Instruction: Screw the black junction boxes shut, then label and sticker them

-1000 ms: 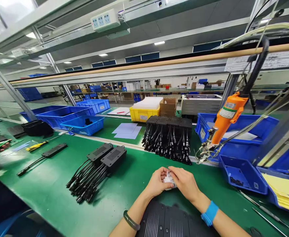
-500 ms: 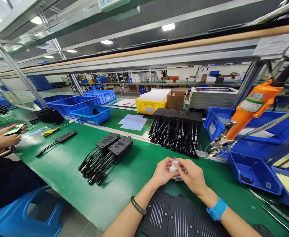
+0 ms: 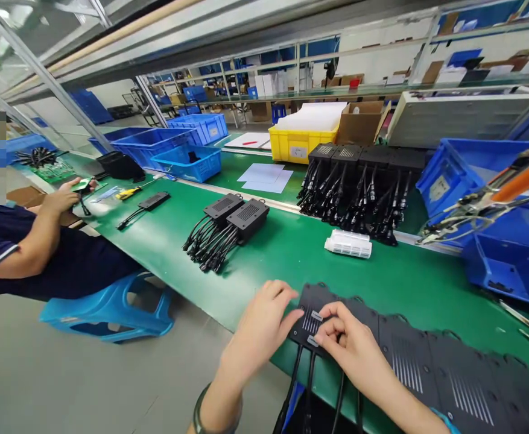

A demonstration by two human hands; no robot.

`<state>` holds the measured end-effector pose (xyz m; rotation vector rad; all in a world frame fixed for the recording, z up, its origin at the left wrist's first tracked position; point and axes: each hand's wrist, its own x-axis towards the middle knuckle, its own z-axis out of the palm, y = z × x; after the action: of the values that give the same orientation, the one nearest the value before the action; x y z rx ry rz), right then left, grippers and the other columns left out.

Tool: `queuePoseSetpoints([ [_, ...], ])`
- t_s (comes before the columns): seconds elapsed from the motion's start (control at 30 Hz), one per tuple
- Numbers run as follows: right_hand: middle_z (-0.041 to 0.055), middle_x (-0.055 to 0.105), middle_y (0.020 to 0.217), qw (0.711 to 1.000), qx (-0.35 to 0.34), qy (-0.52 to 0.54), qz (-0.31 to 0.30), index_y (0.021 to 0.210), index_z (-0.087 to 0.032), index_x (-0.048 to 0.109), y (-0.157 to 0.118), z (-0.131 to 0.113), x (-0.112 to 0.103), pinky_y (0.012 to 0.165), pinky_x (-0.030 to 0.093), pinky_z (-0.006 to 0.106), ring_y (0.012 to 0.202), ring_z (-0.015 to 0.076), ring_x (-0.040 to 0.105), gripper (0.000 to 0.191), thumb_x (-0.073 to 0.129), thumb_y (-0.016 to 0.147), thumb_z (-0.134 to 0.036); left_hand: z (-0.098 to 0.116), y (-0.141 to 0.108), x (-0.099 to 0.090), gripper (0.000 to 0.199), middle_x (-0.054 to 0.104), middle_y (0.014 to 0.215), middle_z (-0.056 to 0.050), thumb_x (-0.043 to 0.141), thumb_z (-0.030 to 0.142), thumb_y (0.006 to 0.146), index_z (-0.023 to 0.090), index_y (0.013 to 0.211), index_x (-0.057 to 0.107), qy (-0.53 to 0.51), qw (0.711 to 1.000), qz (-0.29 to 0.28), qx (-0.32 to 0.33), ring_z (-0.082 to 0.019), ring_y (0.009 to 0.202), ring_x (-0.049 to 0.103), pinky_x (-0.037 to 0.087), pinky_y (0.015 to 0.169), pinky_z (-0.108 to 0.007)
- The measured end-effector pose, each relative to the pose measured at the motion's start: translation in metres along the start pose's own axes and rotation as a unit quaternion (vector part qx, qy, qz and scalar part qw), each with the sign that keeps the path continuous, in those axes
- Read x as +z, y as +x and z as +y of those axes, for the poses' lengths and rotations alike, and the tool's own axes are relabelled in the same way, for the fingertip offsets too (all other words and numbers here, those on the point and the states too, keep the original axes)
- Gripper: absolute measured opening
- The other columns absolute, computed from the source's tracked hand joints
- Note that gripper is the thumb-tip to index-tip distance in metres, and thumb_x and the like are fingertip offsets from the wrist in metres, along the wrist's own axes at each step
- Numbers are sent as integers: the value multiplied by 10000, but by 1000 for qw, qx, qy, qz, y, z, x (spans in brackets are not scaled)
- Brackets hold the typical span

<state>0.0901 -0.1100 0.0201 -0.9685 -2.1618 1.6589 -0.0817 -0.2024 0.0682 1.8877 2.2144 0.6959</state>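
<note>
Over the leftmost black box [image 3: 307, 301] in a row near the table's front edge, my right hand [image 3: 350, 337] is bent with its fingertips at two small grey labels. One label [image 3: 317, 316] is at the index finger, the other label [image 3: 312, 341] at the thumb. Whether either touches the box I cannot tell. My left hand [image 3: 264, 322] hovers beside the box's left side, thumb and fingers apart, holding nothing. Black cables [image 3: 309, 386] hang from the box over the edge. Beyond the hands lies a white roll or bundle of labels [image 3: 348, 243].
Two cabled black boxes [image 3: 246, 218] sit to the left, with more cabled boxes [image 3: 373, 158] at the back. At right are a blue bin [image 3: 513, 265] and a hanging orange tool [image 3: 524, 172]. A co-worker [image 3: 42, 235] sits at left near a blue stool [image 3: 105, 307].
The white label bundle has left my hands and lies on the table. Both hands have come nearer to the leftmost box, with small labels at my right fingertips. The view has shifted.
</note>
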Motion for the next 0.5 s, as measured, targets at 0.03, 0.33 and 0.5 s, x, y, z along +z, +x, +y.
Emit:
queuePoseSetpoints([
  [0.03, -66, 618, 653, 1000, 1, -17, 1, 980, -255, 451, 0, 0, 2, 504, 286, 240, 498, 114, 424, 195, 520, 810, -321, 0, -20, 4, 161, 618, 1061, -60, 608, 206, 928, 191, 1088, 595, 13, 1000, -1, 3, -249, 967, 606, 555, 806, -411],
  [0.33, -50, 699, 682, 993, -26, -97, 59, 951, -270, 456, -2, 0, 10, 554, 394, 268, 541, 157, 579, 158, 527, 812, -297, 0, -91, 56, 520, 583, 1308, -178, 428, 477, 1002, 175, 1423, 379, -7, 998, 27, 53, -285, 1182, 595, 569, 915, -425],
  [0.5, -63, 699, 667, 992, -24, -109, 64, 952, -274, 453, -2, 0, 10, 512, 373, 260, 496, 149, 558, 171, 534, 801, -287, 2, -95, 61, 686, 587, 1325, -197, 453, 593, 946, 181, 1477, 317, 24, 997, 41, 66, -316, 1197, 601, 573, 914, -438],
])
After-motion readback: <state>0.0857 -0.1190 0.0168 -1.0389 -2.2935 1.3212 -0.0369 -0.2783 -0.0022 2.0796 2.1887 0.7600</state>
